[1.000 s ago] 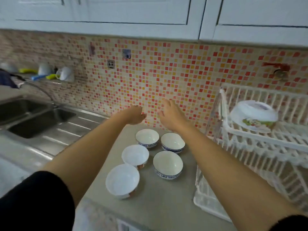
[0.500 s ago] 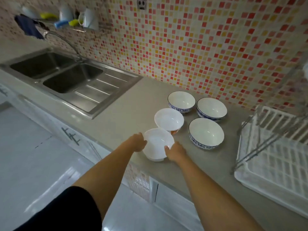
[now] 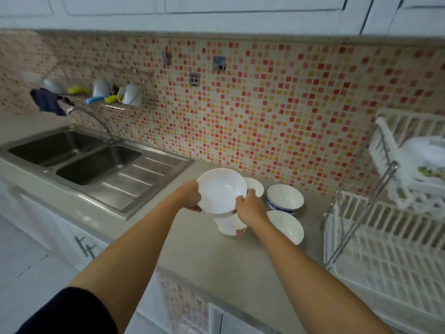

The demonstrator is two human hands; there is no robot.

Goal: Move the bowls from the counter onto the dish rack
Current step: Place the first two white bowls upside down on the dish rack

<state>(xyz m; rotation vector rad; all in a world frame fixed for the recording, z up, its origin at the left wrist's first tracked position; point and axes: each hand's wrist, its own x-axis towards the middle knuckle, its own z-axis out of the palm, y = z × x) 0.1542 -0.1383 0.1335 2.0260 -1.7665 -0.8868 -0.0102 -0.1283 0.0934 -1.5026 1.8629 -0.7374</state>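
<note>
A white bowl [image 3: 220, 190] is lifted off the grey counter [image 3: 197, 251], held between both hands. My left hand [image 3: 191, 195] grips its left rim and my right hand [image 3: 250, 208] grips its right rim. Under it a second white bowl [image 3: 227, 225] is partly hidden. Behind, a bowl [image 3: 256, 185] peeks out, and a blue-patterned bowl [image 3: 284, 198] stands to the right. Another white bowl [image 3: 287, 226] sits nearest the white dish rack [image 3: 385, 237] at the right, whose upper tier holds a bowl [image 3: 423, 153].
A steel double sink [image 3: 91, 162] with a tap lies to the left. A wall shelf [image 3: 106, 102] with cups and a dark cloth hangs above it. The mosaic tile wall runs behind the counter. White cupboards are overhead.
Both hands came down from near the wall, took hold of the nearest bowl and raised it off the counter. The view has tilted down and then back up.
</note>
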